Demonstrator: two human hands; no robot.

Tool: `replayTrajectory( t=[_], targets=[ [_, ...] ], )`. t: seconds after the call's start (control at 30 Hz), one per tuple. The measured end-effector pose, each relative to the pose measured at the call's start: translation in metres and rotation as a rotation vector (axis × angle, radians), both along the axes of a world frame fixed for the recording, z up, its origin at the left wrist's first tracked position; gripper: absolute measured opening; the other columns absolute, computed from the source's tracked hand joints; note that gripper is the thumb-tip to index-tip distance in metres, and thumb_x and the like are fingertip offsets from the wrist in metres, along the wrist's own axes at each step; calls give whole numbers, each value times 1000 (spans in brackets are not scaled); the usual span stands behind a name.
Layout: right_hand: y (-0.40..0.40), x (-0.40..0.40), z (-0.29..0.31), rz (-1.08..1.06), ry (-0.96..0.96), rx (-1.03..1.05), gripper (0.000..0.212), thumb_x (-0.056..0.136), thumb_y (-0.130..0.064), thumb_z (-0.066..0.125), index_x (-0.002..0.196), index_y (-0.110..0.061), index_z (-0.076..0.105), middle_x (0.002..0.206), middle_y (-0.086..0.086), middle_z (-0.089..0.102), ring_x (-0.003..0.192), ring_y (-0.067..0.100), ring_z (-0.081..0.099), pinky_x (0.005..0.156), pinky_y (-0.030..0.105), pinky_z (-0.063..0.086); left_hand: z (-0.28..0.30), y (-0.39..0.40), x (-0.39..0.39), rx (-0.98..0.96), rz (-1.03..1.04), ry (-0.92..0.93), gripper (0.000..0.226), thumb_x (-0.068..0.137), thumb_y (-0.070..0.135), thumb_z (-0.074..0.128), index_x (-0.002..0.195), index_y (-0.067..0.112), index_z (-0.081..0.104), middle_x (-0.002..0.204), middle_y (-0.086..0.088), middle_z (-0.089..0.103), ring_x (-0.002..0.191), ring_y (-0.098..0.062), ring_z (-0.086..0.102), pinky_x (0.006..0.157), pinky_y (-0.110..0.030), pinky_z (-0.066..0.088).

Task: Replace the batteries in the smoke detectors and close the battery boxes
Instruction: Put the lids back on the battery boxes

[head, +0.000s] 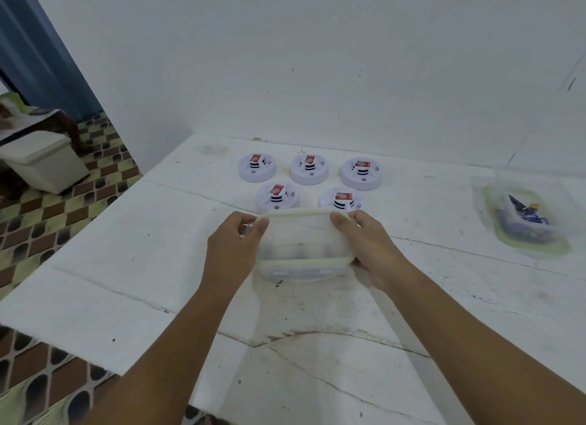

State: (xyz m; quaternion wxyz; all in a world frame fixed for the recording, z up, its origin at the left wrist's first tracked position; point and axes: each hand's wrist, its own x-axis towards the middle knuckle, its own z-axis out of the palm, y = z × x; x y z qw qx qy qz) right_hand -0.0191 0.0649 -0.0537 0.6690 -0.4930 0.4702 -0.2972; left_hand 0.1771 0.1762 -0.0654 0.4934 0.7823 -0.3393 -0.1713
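Both bare arms reach forward, the hands facing each other.

The left hand [233, 243] has its back to the camera, thumb and forefinger curled in a pinching grip at the upper left, the wrist straight. The right hand [369, 247] mirrors it, fingers curled over the upper right and the heel of the palm lower down on the right side. The forearms run in from the lower corners and narrow toward each other, both sleeveless.
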Motion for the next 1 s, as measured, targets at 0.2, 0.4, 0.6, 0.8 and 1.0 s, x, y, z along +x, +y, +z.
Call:
replayTrajectory(
  t=[0.2, 0.4, 0.6, 0.8, 1.0],
  targets=[
    [-3, 4, -5, -7, 117, -123, 32, 99, -44, 65, 104, -13, 60, 111, 7, 70, 88, 25, 66, 71, 34, 51, -2, -2, 2, -6, 19, 22, 23, 97, 46, 67, 106, 25, 69, 95, 12, 65, 84, -4, 58, 72, -28, 44],
    [-10, 7, -6, 5, 215, -172, 29, 98, -52, 61, 93, -24, 60, 106, -1, 69, 91, 21, 65, 75, 36, 50, 1, -7, 2, 15, 27, 9, 19, 98, 45, 64, 102, 26, 67, 92, 5, 66, 80, -12, 59, 69, -31, 43],
    [-14, 7, -8, -7, 355, -370, 32, 100, -51, 57, 89, -21, 61, 91, -7, 61, 83, 14, 55, 74, 32, 41, 2, -5, -1, 3, -30, -8, 27, 97, 47, 66, 112, 23, 66, 103, 6, 66, 91, -14, 60, 76, -32, 46],
    [-14, 10, -13, 12, 268, -252, 27, 99, -53, 57, 95, -28, 66, 101, -7, 67, 96, 22, 62, 84, 42, 50, 0, -6, -2, -1, -3, 24, 24, 101, 44, 61, 110, 22, 65, 106, 8, 65, 96, -11, 60, 78, -31, 45],
    [0, 2, -16, 0, 114, -181, 20, 106, -41, 55, 108, -27, 69, 112, -6, 68, 95, 17, 65, 75, 32, 51, 1, -5, 0, 15, 9, 4, 19, 100, 43, 62, 105, 26, 68, 99, 12, 67, 92, -9, 61, 78, -32, 47]
  ],
)
